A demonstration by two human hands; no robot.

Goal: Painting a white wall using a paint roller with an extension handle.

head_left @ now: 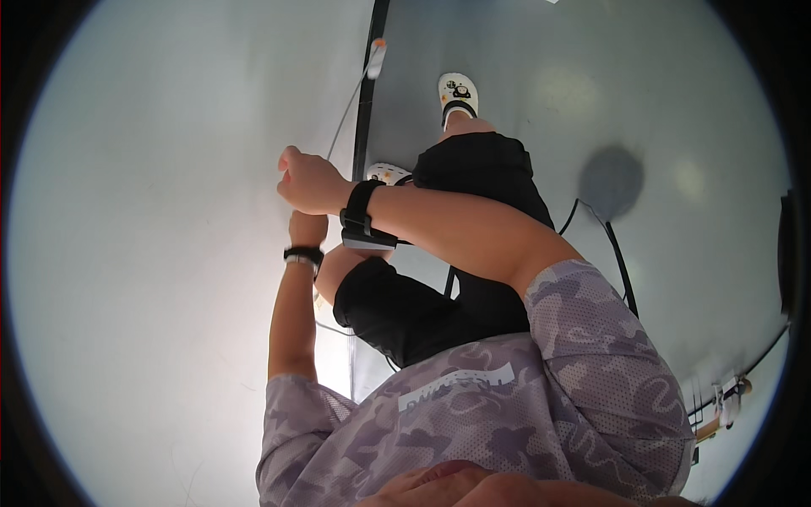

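Note:
My right hand (308,179), with a black strapped device (363,215) on the wrist, reaches across to the left, fingers curled; whatever they hold is hidden. Directly below it is my left hand (308,226), wearing a dark wristband, its fingers hidden behind the right hand. A thin grey cord (343,114) runs from behind my hands up to a small white piece with an orange end (377,59), lying at a dark strip (366,110). Whether either hand grips the cord, I cannot tell.
A pale surface (144,211) fills the left side. My legs in black shorts (469,169) and white clogs (456,89) are over a grey floor (693,110). Black cables (621,262) and a dark round shadow (610,177) lie to the right; several small items (726,397) sit at the lower right rim.

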